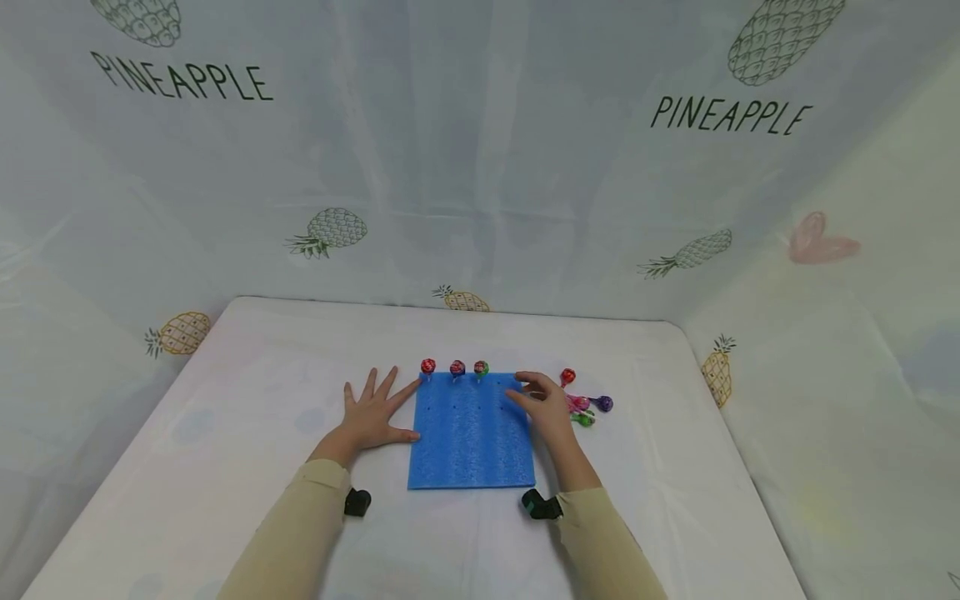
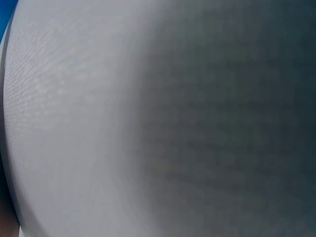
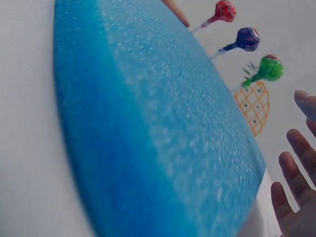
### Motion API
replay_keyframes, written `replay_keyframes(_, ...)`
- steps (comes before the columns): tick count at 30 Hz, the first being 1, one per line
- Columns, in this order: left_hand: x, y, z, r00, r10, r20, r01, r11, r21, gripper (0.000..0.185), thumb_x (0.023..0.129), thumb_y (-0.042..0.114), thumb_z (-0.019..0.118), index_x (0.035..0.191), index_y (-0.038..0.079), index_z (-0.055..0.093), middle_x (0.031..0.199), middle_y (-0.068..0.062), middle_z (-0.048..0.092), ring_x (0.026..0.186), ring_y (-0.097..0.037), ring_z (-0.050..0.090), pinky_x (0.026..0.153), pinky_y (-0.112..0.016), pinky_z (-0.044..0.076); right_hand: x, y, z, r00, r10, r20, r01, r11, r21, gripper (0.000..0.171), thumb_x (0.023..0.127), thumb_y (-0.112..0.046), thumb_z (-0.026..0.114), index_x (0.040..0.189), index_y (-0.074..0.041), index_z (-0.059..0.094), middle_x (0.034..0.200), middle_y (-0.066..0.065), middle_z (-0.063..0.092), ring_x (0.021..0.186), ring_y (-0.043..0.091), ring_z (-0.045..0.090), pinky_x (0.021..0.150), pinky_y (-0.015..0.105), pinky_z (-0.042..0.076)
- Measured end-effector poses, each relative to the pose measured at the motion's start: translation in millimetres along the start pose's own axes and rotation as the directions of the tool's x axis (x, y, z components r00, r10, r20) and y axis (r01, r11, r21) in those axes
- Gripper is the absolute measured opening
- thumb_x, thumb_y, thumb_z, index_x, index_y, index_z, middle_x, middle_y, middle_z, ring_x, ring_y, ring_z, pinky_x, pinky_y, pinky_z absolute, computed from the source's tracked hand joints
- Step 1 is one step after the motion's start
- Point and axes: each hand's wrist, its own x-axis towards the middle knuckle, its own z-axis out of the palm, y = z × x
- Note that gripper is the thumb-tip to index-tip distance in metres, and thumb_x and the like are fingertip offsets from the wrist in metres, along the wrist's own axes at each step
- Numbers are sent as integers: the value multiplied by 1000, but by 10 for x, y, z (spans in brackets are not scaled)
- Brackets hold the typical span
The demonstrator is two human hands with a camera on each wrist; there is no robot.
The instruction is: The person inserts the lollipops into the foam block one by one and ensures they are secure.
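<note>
A blue foam board (image 1: 472, 450) with small holes lies on the table. Three wrapped lollipops stand upright along its far edge: a red one (image 3: 225, 11), a purple one (image 3: 247, 39) and a green one (image 3: 271, 67). My left hand (image 1: 367, 422) is spread flat at the board's left side, its index fingertip and thumb at the edge. Over the far right corner hovers my right hand (image 1: 549, 410), thumb and fingers apart with nothing between them. The left wrist view is mostly blurred white cloth and dark shadow.
Several loose lollipops lie on the table right of the board, including a red one (image 1: 567, 377), a purple one (image 1: 602, 403) and a green one (image 1: 583, 420). White cloth (image 1: 300, 533) covers the table, and a pineapple-print curtain (image 1: 465, 167) hangs behind and at the sides.
</note>
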Motion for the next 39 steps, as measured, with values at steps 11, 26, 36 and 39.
replay_keyframes(11, -7, 1, 1, 1000, 6, -3, -6, 1000, 9, 101, 72, 78, 62, 155, 31, 27, 161, -18, 11, 144, -49, -2, 100, -78, -3, -279, -88, -234, 999, 49, 5, -49, 999, 9, 36, 86, -13, 76, 119, 0, 67, 119, 18, 65, 103, 29, 59, 81, 26, 49)
replay_keyframes(26, -34, -1, -4, 999, 30, -25, -31, 999, -8, 100, 72, 77, 63, 154, 30, 28, 161, -18, 12, 143, -50, -1, 99, -79, -2, -352, 256, -423, 984, 81, -158, -76, 996, 35, 36, 81, -8, 80, 115, -3, 69, 105, 17, 67, 86, 11, 60, 71, 15, 49)
replay_keyframes(36, -39, 6, -13, 998, 36, -45, -37, 999, -8, 100, 72, 77, 63, 154, 30, 30, 160, -19, 15, 143, -51, 2, 99, -79, -1, -396, 253, -515, 974, 111, -200, -97, 992, 76, 38, 83, -1, 76, 120, -2, 67, 111, 18, 63, 85, 9, 59, 70, 13, 48)
replay_keyframes(39, -36, 5, -11, 999, 34, -42, -34, 999, -4, 101, 72, 77, 63, 154, 30, 30, 160, -18, 14, 143, -50, 1, 99, -79, -1, -402, 269, -533, 973, 105, -207, -94, 994, 59, 38, 83, -2, 76, 120, -5, 67, 113, 15, 63, 86, 11, 58, 72, 13, 48)
